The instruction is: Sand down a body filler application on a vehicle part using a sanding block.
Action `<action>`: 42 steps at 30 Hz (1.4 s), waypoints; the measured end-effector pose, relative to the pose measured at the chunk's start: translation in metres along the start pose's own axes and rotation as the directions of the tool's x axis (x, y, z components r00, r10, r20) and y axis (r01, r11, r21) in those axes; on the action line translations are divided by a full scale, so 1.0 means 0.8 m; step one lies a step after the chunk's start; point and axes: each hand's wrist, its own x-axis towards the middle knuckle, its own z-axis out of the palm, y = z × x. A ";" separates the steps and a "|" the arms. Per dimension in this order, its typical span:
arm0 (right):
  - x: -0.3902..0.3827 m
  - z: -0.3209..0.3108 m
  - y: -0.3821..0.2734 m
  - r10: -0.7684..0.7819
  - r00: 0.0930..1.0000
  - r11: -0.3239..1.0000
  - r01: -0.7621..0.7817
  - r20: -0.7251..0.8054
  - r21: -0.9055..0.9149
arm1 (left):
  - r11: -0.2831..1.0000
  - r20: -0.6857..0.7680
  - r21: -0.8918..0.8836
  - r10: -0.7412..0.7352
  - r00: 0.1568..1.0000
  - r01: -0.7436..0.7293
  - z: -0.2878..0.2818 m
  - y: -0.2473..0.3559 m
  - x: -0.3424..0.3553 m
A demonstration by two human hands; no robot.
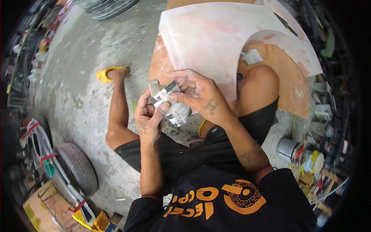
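My left hand (148,116) grips a crumpled, dust-whitened dark sheet, apparently sandpaper (177,112), with its thumb on the front. A flat grey strip or block (154,86) sticks up at the sheet's upper left. My right hand (199,92) pinches the same sheet near its top with the thumb, its other fingers curled above. Both hands are dusty and held over my lap. Beyond them lies a curved white body panel (197,34) with pinkish patches, on a plywood board (293,96), beside a small grey sheet (252,57).
Tyres (108,7) are at the top left, another tyre (79,170) at the lower left beside metal bars with red clamps (48,156). A can (286,149) and mixed clutter line the right. My foot in a yellow slipper (103,75) rests on the concrete floor (77,100).
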 end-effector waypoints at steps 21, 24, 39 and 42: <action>-0.015 0.033 0.016 0.162 0.982 0.845 -0.189 -0.097 -0.501 | 0.994 -0.355 0.111 0.037 0.934 0.003 -0.014 -0.021 -0.030; -0.020 0.039 0.037 -0.144 0.989 0.822 0.113 -0.013 -0.558 | 0.988 -0.387 0.153 0.064 0.920 -0.004 -0.016 -0.027 -0.029; -0.004 0.044 0.072 0.150 0.983 0.976 -0.165 -0.108 -0.146 | 0.999 -0.356 0.047 0.027 0.934 -0.011 -0.042 -0.042 -0.043; -0.001 0.041 0.076 0.279 0.957 0.960 -0.275 -0.078 0.054 | 0.999 -0.332 0.043 0.011 0.943 0.004 -0.047 -0.040 -0.046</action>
